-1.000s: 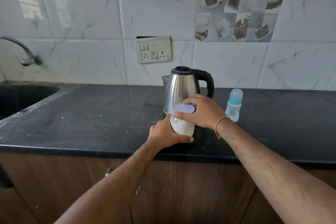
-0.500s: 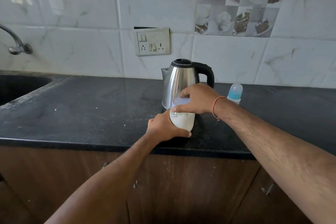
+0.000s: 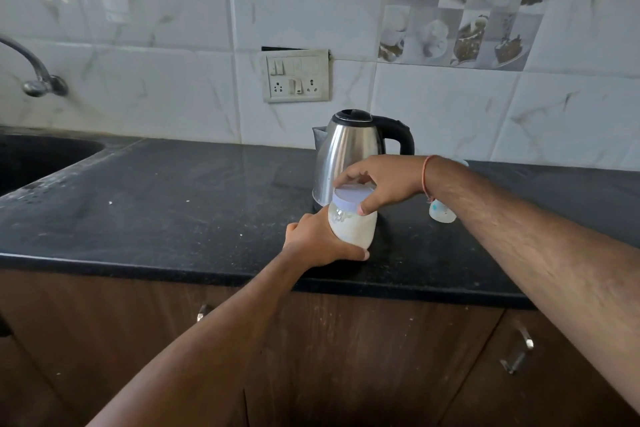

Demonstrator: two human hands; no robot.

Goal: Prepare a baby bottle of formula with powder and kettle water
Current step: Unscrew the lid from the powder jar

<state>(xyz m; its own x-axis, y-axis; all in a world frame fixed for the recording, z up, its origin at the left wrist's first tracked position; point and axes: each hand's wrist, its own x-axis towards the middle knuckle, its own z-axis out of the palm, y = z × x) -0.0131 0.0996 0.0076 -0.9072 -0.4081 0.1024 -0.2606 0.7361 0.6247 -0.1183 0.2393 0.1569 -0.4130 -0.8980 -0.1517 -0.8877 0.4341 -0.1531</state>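
Powder jar [image 3: 352,224]: clear container of white powder, centre of the frame, standing on the black countertop [image 3: 173,204] near its front edge, just in front of the kettle.
Jar lid [image 3: 353,196]: pale lavender, seated on the jar mouth.
Left hand [image 3: 317,241]: fingers curled round the jar's lower body, thumb across its base.
Right hand [image 3: 384,184]: fingers and thumb curled round the lid's rim from above; orange thread at the wrist.
Electric kettle [image 3: 349,152]: stainless steel, black lid and handle, upright, centre of the frame.
Baby bottle [image 3: 442,213]: right of centre, largely hidden behind the right forearm; only its lower part shows.
Switch-and-socket plate [image 3: 297,76]: on the tiled wall above the kettle.
Tap [image 3: 38,80]: upper left, over the dark sink [image 3: 38,156].
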